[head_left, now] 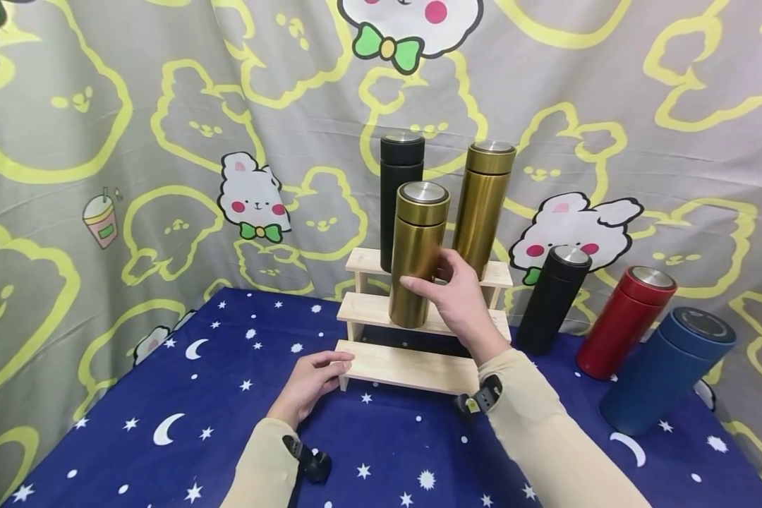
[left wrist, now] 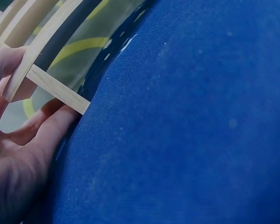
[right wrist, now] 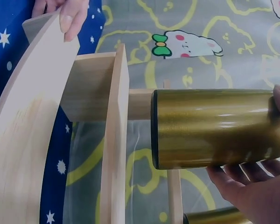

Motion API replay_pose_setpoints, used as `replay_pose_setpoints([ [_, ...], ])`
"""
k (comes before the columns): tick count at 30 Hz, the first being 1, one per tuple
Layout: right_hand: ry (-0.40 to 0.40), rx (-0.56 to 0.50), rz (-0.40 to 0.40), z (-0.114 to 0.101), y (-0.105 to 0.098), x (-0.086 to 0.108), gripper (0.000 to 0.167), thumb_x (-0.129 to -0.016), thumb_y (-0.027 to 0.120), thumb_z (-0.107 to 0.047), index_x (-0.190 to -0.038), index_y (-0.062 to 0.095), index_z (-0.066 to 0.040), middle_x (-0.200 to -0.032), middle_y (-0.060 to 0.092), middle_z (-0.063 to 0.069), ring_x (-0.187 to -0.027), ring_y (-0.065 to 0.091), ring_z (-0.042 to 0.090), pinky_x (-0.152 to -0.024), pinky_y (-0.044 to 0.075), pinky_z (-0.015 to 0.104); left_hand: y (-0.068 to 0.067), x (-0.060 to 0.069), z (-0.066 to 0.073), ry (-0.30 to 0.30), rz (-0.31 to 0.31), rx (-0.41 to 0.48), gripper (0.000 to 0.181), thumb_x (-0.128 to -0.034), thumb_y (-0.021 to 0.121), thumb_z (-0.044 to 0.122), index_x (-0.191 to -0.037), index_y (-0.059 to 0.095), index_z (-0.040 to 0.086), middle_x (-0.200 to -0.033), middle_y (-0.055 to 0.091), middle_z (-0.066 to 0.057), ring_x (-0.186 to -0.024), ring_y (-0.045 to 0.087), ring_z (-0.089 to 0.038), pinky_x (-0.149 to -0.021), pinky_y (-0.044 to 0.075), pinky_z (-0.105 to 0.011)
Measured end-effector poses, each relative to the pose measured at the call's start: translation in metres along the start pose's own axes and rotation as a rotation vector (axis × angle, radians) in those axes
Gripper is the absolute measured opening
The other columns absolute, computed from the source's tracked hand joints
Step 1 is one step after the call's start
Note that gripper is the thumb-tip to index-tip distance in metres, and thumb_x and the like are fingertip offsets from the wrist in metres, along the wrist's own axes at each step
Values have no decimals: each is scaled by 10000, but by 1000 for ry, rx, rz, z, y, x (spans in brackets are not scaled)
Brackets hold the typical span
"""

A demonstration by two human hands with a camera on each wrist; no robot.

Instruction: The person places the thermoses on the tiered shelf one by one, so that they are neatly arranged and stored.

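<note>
The right hand (head_left: pixel 454 289) is curled round the lower half of a gold bottle (head_left: pixel 414 247), thumb on one flank and fingers wrapped along the other, closed just as far as the bottle's girth allows. The left hand (head_left: pixel 314 381) grips the left end of the lowest step (head_left: pixel 413 367) of a wooden stand, thumb over the plank and fingers by the supporting leg. The bottle is held nearly upright in front of the middle step (head_left: pixel 362 307), and the right wrist view shows its base apart from that plank. To manage this well, the bottle's base should come fully over the plank before any weight goes down, since an overhanging edge could tip it; a level, gentle lowering suits so slim and tall a shape. The black bottle (head_left: pixel 401 162) and second gold bottle (head_left: pixel 485 204) on the top step (head_left: pixel 363 261) sit close behind, so the knuckles need room there, while the left hand's hold should help steady the light-looking stand on the cloth-covered worktop (head_left: pixel 228 395). The held bottle is a straight cylinder in brushed, metallic gold, streaked with bright reflections, with a matching gold cap band, a round silvery lid top (head_left: pixel 424 191) and a dark base ring (right wrist: pixel 154 130).
</note>
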State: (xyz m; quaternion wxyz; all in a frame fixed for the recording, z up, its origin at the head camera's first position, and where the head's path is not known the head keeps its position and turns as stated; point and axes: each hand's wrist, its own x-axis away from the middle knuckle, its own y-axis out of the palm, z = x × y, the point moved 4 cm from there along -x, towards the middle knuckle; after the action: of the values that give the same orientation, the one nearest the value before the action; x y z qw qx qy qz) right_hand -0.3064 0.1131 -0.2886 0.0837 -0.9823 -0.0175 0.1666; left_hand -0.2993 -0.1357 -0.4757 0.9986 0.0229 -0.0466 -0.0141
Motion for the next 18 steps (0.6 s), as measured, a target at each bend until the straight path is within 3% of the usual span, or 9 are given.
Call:
replay_pose_setpoints([
  [13,22,103,-28,0,21,-11,686,-805,828,-258,-1363,487,-52,-1270,579,116,-1176,533,251,-991,431,437,-3,0,0,0,1,-11,238,-862,763,130,-1066,742,9,-1192,635,-124,-1012,625,-232,-889,519,-428],
  [18,27,83,-27,5,28,-15,690,-795,838,-216,-1354,483,-25,-1248,595,135,-1154,552,255,-983,437,424,-1,-2,-1,-5,-13,6,224,-868,752,104,-1068,740,5,-1196,632,-127,-1012,625,-230,-893,516,-420],
])
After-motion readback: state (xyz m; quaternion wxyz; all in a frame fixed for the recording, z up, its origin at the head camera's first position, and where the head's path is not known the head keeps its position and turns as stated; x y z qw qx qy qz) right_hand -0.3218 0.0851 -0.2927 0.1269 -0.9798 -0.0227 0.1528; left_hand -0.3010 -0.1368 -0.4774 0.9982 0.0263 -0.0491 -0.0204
